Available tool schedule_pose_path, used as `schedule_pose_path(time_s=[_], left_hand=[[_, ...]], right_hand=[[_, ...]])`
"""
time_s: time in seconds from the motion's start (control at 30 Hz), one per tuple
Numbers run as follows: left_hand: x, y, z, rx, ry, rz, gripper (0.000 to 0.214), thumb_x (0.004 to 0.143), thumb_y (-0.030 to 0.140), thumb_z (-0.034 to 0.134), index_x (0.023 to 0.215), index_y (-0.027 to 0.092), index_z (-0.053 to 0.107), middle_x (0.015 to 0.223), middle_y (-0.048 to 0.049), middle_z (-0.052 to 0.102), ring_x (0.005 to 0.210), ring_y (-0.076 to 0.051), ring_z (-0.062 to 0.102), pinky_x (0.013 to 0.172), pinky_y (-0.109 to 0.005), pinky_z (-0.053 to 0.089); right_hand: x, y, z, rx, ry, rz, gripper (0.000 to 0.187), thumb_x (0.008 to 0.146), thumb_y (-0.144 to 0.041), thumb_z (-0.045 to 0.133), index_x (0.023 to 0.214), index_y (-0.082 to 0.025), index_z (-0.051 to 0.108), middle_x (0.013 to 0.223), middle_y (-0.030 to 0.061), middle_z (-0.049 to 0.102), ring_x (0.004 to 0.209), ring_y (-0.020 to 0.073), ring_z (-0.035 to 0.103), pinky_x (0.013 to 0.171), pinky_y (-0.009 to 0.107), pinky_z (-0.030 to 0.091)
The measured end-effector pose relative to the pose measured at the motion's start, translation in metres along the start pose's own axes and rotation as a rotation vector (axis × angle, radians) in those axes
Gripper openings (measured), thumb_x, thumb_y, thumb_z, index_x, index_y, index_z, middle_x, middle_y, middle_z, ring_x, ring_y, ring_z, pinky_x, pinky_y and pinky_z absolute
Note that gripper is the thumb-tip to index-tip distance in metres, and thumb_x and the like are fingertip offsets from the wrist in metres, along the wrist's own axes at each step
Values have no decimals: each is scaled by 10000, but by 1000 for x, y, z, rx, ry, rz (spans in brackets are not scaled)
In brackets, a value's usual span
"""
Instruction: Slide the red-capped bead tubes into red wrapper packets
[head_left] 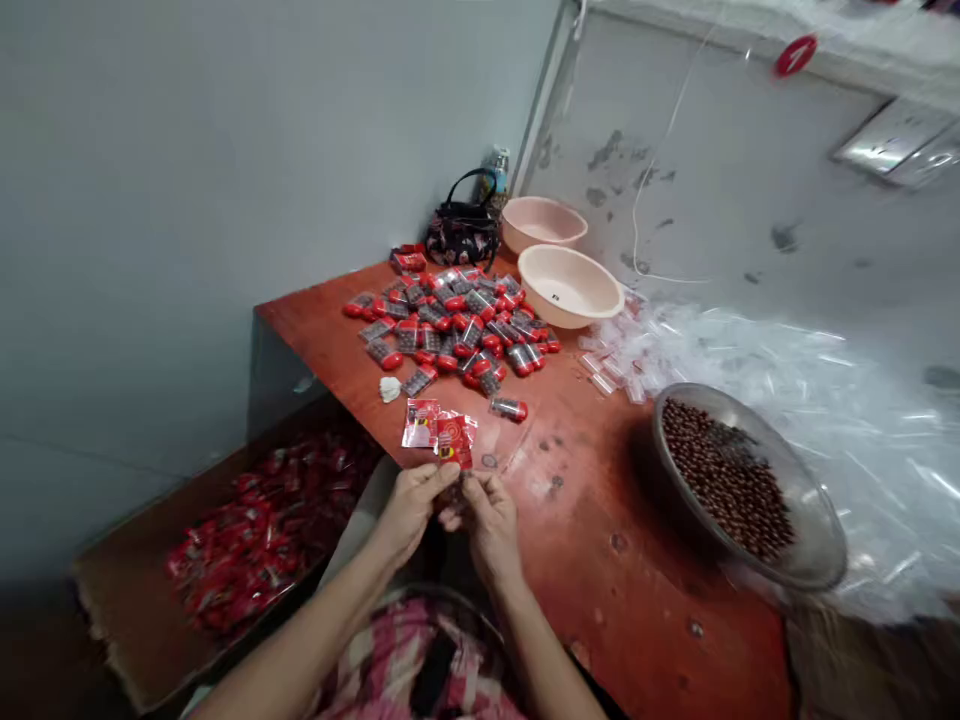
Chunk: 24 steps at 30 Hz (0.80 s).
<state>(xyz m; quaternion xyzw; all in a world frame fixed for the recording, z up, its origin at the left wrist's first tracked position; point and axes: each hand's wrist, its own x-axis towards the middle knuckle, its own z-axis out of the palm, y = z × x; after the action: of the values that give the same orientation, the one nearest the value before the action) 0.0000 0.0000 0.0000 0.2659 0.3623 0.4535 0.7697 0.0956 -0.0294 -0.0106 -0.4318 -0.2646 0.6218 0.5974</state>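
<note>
Your left hand (pixel 409 510) and right hand (pixel 487 522) sit close together at the near edge of the desk (pixel 600 540), neither one spread, their fingertips pinching in toward each other on a small dark item (pixel 452 492). Your fingers mostly hide it, so you cannot tell exactly what it is or which way its long axis runs. Straight ahead of that pinch, almost at your fingertips, lie red foil sachets (pixel 439 432), roughly centred between the hands. Just beyond them and to the right, a single clear tube with a red cap (pixel 509 409) lies nearly crosswise, closer to your right hand than your left. Farther ahead, a heap of similar tubes (pixel 450 325) spreads across the desk near two pale pink basins (pixel 529 262). To your right, a metal bowl of brown beads (pixel 821 530) sits beside loose clear plastic sleeves (pixel 825 440), and to your left, below the desk, a cardboard box (pixel 112 610) holds red packets.
</note>
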Motion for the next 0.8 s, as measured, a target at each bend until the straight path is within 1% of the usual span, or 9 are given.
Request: schedule_pose_path(time_s=[0.1,0.17,0.37,0.47,0.53,0.6,0.7,0.73,0.8], left_hand=[[2,9,-4,-12,118,42,208,688,283,626,589,111,567,539,16,512,466,-81,444,416,-207,351],[1,11,-5,-14,149,45,194,668,278,646,610,98,601,570,-1,549,503,-84,468,454,-206,372],[-12,2,0,-8,80,-21,154,655,242,662,669,89,661,619,-32,606,589,-107,531,583,-228,438],[-17,4,-7,21,40,-51,152,655,218,664,606,75,646,581,-39,603,576,-112,541,606,-235,448],[-20,11,-18,8,50,-61,150,661,216,659,619,73,639,616,-61,627,604,-133,571,632,-254,464],[-23,19,-33,-74,169,-4,150,674,240,649,705,95,634,765,-95,666,729,-179,613,701,-293,478],[-29,28,-54,-146,449,120,233,698,331,618,836,145,598,940,-121,660,867,-231,615,752,-352,484],[-30,29,-58,-99,507,131,272,705,361,603,881,154,588,943,-126,660,855,-241,621,740,-369,490],[-28,26,-58,121,530,159,338,721,400,568,963,163,581,946,-134,659,829,-256,629,726,-403,494]], right_hand=[[-6,-4,-3,-11,-60,46,244,767,-288,586,975,-162,556,868,38,648,664,138,648,571,235,543],[-8,-5,-4,-8,-50,51,259,755,-279,602,979,-155,560,874,44,649,696,143,648,613,244,545],[4,-2,-5,58,43,49,198,682,-258,676,775,-161,531,596,-19,639,462,111,612,437,192,507],[12,-2,3,34,5,120,236,643,-268,699,674,-155,494,467,-40,592,348,90,551,347,154,445],[15,-3,9,10,-41,156,245,627,-255,703,656,-153,481,452,-36,589,342,88,547,338,143,429],[15,-5,12,-12,-67,154,230,632,-240,690,706,-154,491,518,-15,625,390,101,579,362,152,445],[13,-13,6,-74,-30,87,208,675,-251,650,780,-163,493,605,4,650,451,113,603,395,170,461],[13,-16,1,-102,-7,64,198,691,-261,637,783,-164,492,609,2,645,452,109,599,395,169,456],[13,-22,-7,-152,24,36,182,720,-290,612,776,-163,494,615,-3,630,451,97,584,397,168,446]])
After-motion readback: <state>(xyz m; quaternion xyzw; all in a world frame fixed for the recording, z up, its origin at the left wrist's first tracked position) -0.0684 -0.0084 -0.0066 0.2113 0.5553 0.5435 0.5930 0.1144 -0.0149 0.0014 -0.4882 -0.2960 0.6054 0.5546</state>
